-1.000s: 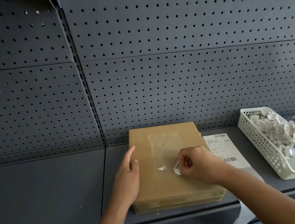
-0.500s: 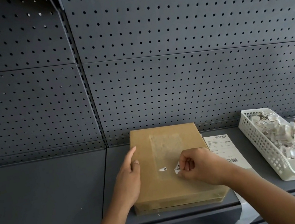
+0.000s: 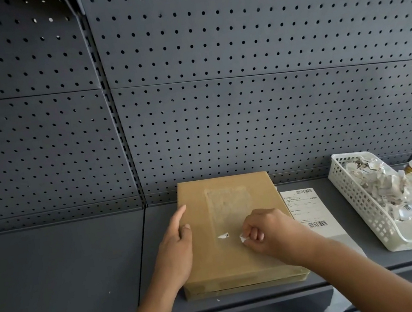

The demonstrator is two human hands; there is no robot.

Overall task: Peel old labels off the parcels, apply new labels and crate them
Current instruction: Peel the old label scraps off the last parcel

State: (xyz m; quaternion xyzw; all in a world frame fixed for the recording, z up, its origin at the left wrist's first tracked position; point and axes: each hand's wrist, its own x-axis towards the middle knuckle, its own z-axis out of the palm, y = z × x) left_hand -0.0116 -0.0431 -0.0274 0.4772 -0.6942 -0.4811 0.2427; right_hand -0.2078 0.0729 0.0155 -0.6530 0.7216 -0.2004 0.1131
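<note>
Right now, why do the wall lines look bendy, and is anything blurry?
In the head view the wide-angle lens bows the seams of the pegboard; light there is soft and even, with no harsh glare; the small print on the new label is too blurred to read in that view.

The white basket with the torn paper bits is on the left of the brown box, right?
No. The white basket of torn paper bits sits to the right of the brown box, not the left; the head view shows it.

barcodes show on the label sheet beside the parcel; its print is too small to read.
</note>
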